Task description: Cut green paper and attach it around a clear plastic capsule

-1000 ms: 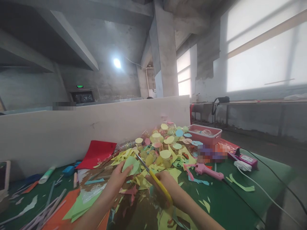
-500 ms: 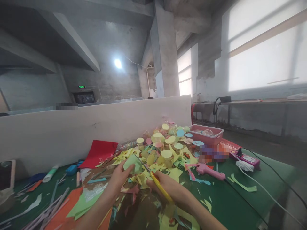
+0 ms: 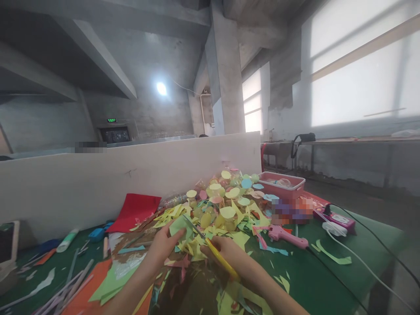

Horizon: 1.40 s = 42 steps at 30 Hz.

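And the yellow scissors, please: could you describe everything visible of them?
The scissors have yellow, plastic-looking handles and grey, metallic-looking blades. The right hand grips the handles, partly hiding them. The blades point forward and leftward, appearing to overlap the green paper in the left hand; how far they are open cannot be told.

green sheet (image 3: pixel 180 224): matt paper | scissors (image 3: pixel 213 249): metal, smooth plastic | glue gun (image 3: pixel 288 238): smooth plastic | pillar (image 3: pixel 228 65): matt concrete

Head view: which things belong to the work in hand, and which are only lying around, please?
In use:
- green paper, held in the left hand
- yellow-handled scissors, held in the right hand

Seemingly just lying about, untouched:
- pink glue gun
- red sheet
- pink bin
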Motion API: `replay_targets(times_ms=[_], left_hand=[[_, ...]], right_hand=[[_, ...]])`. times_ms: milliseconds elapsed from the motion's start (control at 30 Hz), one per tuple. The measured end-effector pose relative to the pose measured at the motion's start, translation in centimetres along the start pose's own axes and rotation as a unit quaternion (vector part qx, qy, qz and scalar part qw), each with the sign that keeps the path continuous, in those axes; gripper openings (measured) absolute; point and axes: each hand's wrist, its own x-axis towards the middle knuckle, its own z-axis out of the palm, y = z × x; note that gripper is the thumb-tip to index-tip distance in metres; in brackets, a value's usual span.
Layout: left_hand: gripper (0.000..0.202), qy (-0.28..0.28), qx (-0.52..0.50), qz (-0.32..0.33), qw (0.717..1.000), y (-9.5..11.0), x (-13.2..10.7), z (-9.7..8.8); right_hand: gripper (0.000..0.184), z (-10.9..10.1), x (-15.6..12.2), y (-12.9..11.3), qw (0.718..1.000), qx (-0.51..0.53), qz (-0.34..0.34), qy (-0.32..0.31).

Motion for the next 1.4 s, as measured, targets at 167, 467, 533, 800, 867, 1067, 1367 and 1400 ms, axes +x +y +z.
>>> replay_targets(times_ms=[167,467,533,800,867,1067,1367,1400], left_hand=[[0.061,0.013,0.031,0.015,0.999,-0.7,0.1,0.2],[0.064,0.027,0.061,-0.017,0.998,-1.2,0.1,0.6],[0.064,0.018,0.048,-0.015,0.999,-1.4,0.2,0.6],[0.055,0.000,0.022,0.001,1.000,-1.7,0.4,0.3],[0.052,-0.007,0.014,-0.003,1.000,-1.6,0.4,0.2],[0.052,-0.013,-0.031,-0.020,0.999,-0.4,-0.4,0.4],[0.056,-0.002,-0.002,-0.027,1.000,0.2,-0.4,0.2],[0.056,0.004,-0.002,-0.023,1.000,0.2,-0.4,0.2]], right_hand=[[0.042,0.1,0.0,0.0,1.000,0.010,0.006,-0.008],[0.049,0.2,0.3,0.3,1.000,-0.022,0.002,0.000],[0.051,0.2,0.2,0.2,0.999,-0.033,0.004,0.005],[0.057,0.0,0.0,-0.3,0.996,-0.086,-0.001,0.027],[0.058,-0.1,0.0,-0.3,0.996,-0.089,0.002,0.027],[0.060,-0.3,-0.1,-0.3,0.994,-0.098,0.008,0.039],[0.059,-0.9,-0.4,-0.7,0.997,-0.068,0.037,0.002],[0.056,-1.2,-0.8,-1.1,0.997,-0.059,0.035,-0.014]])
